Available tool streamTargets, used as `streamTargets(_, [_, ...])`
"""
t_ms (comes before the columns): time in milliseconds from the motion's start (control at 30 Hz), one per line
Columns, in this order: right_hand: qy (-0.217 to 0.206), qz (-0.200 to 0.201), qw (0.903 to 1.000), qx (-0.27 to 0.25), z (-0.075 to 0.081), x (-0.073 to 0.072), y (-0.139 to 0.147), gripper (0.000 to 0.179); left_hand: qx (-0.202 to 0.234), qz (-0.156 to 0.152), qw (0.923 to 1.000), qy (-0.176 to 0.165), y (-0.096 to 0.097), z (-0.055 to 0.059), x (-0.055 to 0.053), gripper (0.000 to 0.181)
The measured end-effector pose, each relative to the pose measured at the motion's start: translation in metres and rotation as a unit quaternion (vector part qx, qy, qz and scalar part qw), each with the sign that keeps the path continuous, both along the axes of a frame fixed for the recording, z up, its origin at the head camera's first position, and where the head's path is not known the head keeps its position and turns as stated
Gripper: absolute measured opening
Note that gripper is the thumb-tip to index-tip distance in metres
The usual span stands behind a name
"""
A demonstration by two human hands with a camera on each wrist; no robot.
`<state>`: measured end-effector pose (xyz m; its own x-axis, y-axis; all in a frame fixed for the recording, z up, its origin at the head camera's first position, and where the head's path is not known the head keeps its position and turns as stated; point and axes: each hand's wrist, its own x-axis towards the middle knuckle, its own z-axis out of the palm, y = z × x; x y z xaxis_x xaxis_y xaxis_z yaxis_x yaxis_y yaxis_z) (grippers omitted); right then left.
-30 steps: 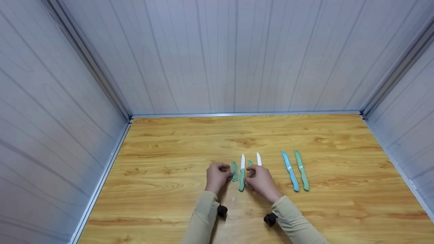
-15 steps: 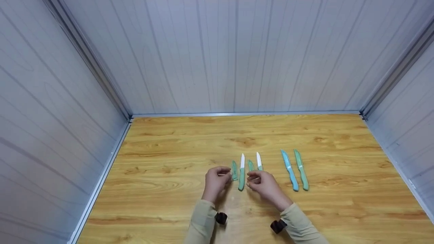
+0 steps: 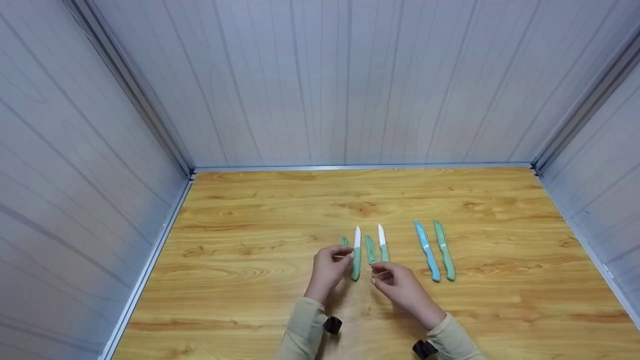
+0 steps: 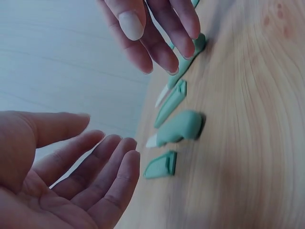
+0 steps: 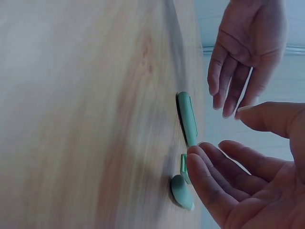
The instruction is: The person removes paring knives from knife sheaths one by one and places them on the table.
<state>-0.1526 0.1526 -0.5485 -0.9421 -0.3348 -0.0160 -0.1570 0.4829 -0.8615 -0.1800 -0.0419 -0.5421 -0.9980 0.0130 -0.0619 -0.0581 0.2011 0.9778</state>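
Note:
My left hand (image 3: 330,270) hovers by the left knife (image 3: 356,264), which has a green handle and white blade. Its fingers are loosely bent and hold nothing. Behind them a green blade sheath (image 3: 345,241) is partly hidden; the left wrist view shows this sheath (image 4: 161,165) lying on the wood. Just below a second green sheath (image 3: 370,248) is my right hand (image 3: 402,287), its fingers relaxed with nothing between them. Beside that sheath lies another green-handled knife (image 3: 383,250), white blade bare. In the right wrist view the right hand (image 5: 248,183) is above the table, apart from the knives.
To the right, a blue knife (image 3: 428,255) and a green knife (image 3: 446,255) lie side by side with covered blades. The wood-grain table (image 3: 240,220) is bounded by pale panel walls (image 3: 320,90) at the back and both sides.
My left hand has moved right, now covering part of the left sheath. My right hand has drawn back towards me and rightward, uncovering the second sheath and knife. The knives stay in place.

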Motion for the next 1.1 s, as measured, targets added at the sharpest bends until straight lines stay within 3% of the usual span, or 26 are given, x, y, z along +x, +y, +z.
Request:
streamTargets(200, [0.026,0.011,0.9991,0.031,0.001,0.011,0.008,0.035,0.001,-0.034,0.9994,-0.011,0.009,0.001,0.002,0.019])
streamTargets(467, [0.045,-0.002,0.9949,0.09,0.004,0.021,0.021,0.033,-0.05,-0.07,0.996,0.024,0.031,-0.002,0.008,0.019])
streamTargets(667, [0.077,-0.036,0.9895,0.117,0.003,0.027,0.036,0.033,-0.082,-0.102,0.9895,0.06,0.049,-0.002,0.009,0.021])
streamTargets(800, [0.088,-0.066,0.9838,0.141,0.002,0.031,0.05,0.036,-0.119,-0.123,0.9809,0.092,0.061,-0.001,0.006,0.022])
streamTargets(1100, [0.091,-0.068,0.9743,0.194,0.002,0.035,0.079,0.043,-0.246,-0.169,0.9458,0.129,0.081,0.005,-0.002,0.025])
